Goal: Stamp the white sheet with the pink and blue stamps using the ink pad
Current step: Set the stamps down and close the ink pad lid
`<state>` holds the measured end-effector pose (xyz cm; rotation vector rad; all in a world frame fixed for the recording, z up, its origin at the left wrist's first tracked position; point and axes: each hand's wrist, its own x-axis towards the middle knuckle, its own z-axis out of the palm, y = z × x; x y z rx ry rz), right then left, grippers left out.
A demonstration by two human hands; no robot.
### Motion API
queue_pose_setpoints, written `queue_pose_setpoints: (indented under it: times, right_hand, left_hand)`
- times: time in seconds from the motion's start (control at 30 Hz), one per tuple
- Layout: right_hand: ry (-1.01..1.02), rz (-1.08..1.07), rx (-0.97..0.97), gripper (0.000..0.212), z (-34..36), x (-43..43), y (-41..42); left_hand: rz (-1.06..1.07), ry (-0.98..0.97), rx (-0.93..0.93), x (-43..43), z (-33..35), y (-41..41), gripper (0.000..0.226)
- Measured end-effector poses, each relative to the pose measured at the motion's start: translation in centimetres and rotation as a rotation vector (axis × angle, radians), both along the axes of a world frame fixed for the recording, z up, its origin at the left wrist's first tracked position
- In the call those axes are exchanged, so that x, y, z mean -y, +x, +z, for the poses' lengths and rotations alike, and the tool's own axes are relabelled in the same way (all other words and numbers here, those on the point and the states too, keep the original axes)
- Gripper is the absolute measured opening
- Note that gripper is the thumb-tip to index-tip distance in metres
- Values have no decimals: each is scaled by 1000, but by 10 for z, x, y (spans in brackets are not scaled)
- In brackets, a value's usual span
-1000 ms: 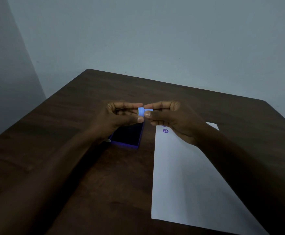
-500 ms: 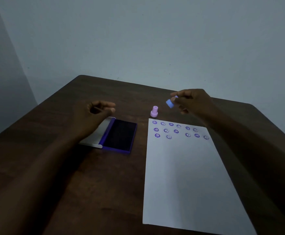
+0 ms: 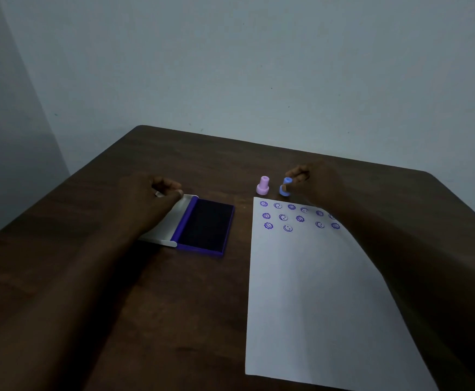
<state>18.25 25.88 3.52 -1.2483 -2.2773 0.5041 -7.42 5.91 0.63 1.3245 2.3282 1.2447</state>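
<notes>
The white sheet (image 3: 309, 292) lies on the right half of the dark wooden table (image 3: 191, 320), with three rows of purple stamp marks along its far edge. Just beyond that edge the pink stamp (image 3: 263, 185) stands upright. Beside it, to its right, the blue stamp (image 3: 285, 187) stands on the table with my right hand (image 3: 312, 182) pinching it. The open ink pad (image 3: 206, 225) lies left of the sheet, its white lid (image 3: 171, 221) folded out to the left. My left hand (image 3: 148, 198) rests on the lid's far corner, fingers curled around its edge.
A pale wall rises behind the table's far edge (image 3: 259, 143). Bare wood stretches in front of the ink pad, between my forearms.
My right hand came down and set the blue stamp upright next to the pink one. My left hand moved onto the ink pad's lid. The camera view tilted down slightly.
</notes>
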Motion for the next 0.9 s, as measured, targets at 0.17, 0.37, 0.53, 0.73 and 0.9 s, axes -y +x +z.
queue_pose_setpoints:
  times: [0.17,0.37,0.53,0.73,0.9]
  right_hand:
    - [-1,-6,16,12,-4,4,3]
    - [-47,-23,4,16,-9,4,1]
    - [-108,-46,-37,28,-8,7,3]
    - [-33,-60,-145,32,16,36,6]
    - [-163,237,230,78,16,103,-13]
  left_hand:
    - [31,0,-24,0,3,4,21]
    - [175,-141,-94,4,-6,-13,25]
    - [232,-239,-122,12,-4,-19,32]
    - [291,-260,-146,19,-5,-20,23]
    - [296,-330,-216,21,-1,-17,27]
